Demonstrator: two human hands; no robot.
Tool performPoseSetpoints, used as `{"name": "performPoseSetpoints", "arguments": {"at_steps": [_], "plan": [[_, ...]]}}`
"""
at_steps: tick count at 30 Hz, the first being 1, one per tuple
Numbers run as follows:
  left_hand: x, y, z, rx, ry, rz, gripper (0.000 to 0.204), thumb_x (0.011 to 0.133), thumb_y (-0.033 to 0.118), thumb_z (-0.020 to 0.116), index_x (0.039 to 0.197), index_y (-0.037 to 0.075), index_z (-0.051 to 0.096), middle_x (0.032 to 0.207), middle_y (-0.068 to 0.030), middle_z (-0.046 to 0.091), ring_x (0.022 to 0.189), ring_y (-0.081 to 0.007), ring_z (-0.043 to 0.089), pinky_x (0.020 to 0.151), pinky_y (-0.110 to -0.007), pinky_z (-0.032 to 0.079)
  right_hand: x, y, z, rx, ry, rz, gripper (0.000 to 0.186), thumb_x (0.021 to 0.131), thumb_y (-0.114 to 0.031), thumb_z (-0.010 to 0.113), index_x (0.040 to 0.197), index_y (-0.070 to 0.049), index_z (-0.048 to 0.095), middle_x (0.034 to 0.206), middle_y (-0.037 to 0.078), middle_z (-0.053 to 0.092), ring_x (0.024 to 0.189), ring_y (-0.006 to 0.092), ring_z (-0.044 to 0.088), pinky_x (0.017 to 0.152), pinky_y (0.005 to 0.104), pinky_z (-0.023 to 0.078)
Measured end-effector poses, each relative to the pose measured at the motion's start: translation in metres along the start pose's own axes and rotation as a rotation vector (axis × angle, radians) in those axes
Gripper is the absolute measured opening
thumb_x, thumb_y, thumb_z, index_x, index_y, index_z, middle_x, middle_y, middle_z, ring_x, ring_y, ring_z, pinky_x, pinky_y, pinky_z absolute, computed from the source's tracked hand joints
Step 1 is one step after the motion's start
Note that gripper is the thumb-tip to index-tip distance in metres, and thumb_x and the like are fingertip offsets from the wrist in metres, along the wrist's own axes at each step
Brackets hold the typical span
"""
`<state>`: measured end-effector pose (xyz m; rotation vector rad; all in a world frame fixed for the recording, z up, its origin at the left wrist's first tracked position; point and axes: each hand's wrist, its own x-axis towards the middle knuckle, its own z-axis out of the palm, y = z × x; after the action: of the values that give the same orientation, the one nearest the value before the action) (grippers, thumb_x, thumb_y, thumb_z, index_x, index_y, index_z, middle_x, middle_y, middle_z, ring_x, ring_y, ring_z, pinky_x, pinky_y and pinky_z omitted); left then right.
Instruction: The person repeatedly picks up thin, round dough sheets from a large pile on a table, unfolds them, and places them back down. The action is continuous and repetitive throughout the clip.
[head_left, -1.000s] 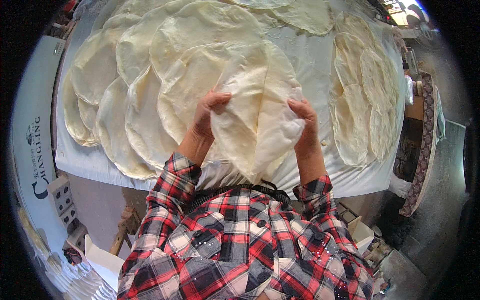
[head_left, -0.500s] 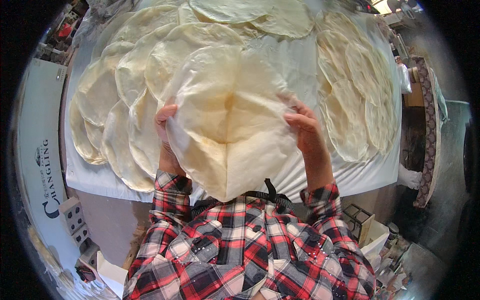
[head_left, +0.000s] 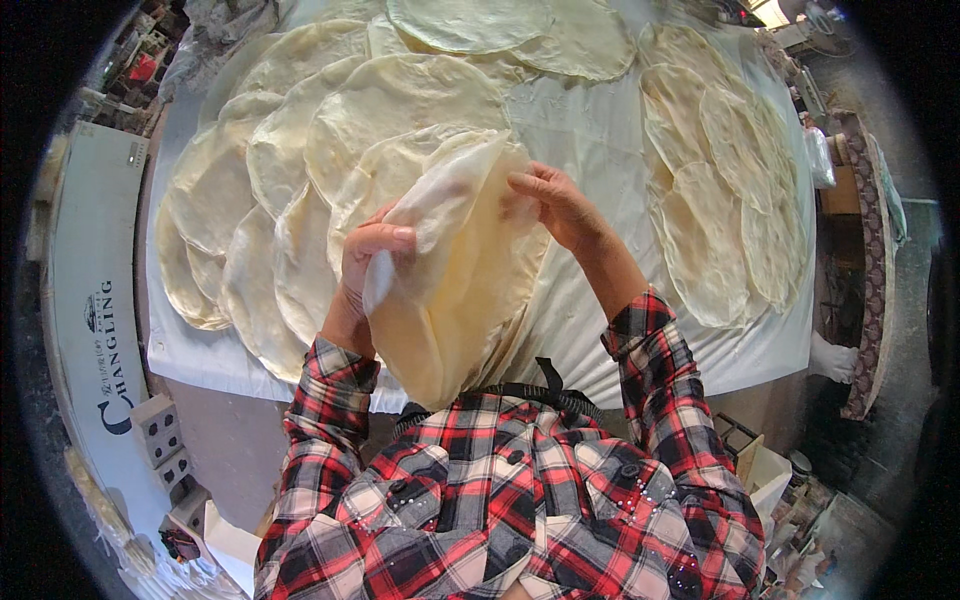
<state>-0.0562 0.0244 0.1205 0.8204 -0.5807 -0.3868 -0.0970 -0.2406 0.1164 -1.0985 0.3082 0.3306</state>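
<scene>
Both hands on one piece, from where I watch: a thin, pale sheet, held up over the near part of the surface, in front of the plaid shirt. My left hand pinches the sheet's left side, thumb on the near face, fingers mostly hidden behind it. My right hand pinches the upper right edge between thumb and fingers; exact fingertip contact is hard to make out. Sheet is bent lengthwise, sides standing up around a hollow middle, its lower end hanging close to the shirt. Cannot tell whether its underside touches anything below. Done, as far as I see: the left sheets lie spread and overlapping across the left of the surface, the right sheets form a separate overlapping group, and the far sheets lie along the far side. A bare strip of white cover runs between left and right groups. Not done, by my reading: the piece in hand, which is off the surface, curled rather than flat. How many others have been handled the same way, I cannot judge.
</scene>
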Motion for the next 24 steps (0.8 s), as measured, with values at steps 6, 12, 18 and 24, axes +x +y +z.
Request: {"name": "performPoseSetpoints", "arguments": {"at_steps": [6, 12, 18, 24], "plan": [[-0.025, -0.026, -0.082, -0.058, 0.261, -0.022, 0.024, 0.086, 0.01, 0.058, 0.107, 0.002, 0.066, 0.111, -0.0173, 0.063, 0.097, -0.0221, 0.062, 0.085, -0.032, 0.051, -0.012, -0.005, 0.006, 0.208, 0.094, -0.131, 0.023, 0.09, -0.021, 0.062, 0.104, -0.002, 0.063, 0.093, 0.004, 0.067, 0.078, 0.0121, 0.064, 0.069, 0.0265, 0.053], [-0.014, 0.004, -0.067, -0.481, 0.513, -0.297, 0.036, 0.093, 0.025, 0.05, 0.123, 0.006, 0.057, 0.126, -0.0156, 0.054, 0.108, -0.025, 0.057, 0.091, -0.038, 0.049, -0.054, -0.014, -0.012, 0.273, 0.24, -0.208, 0.026, 0.095, -0.02, 0.054, 0.111, 0.0, 0.06, 0.098, 0.007, 0.066, 0.084, 0.013, 0.064, 0.075, 0.027, 0.052], [-0.007, 0.032, 0.002, -0.374, 0.688, -0.056, 0.044, 0.094, 0.033, 0.047, 0.13, 0.007, 0.051, 0.132, -0.0147, 0.05, 0.113, -0.0267, 0.054, 0.094, -0.041, 0.047, -0.107, 0.018, -0.08, 0.678, 0.377, -0.215, 0.031, 0.094, -0.017, 0.054, 0.119, 0.001, 0.056, 0.111, 0.015, 0.065, 0.097, 0.0254, 0.065, 0.083, 0.0393, 0.055], [-0.045, 0.022, -0.084, -0.408, 0.898, 0.075, 0.06, 0.093, 0.05, 0.039, 0.136, 0.008, 0.044, 0.137, -0.0128, 0.045, 0.121, -0.0309, 0.047, 0.098, -0.048, 0.042, -0.159, 0.004, -0.089, 0.759, 0.612, -0.409, 0.033, 0.096, -0.019, 0.051, 0.121, 0.002, 0.054, 0.114, 0.017, 0.063, 0.097, 0.0281, 0.065, 0.086, 0.0443, 0.054]]}}
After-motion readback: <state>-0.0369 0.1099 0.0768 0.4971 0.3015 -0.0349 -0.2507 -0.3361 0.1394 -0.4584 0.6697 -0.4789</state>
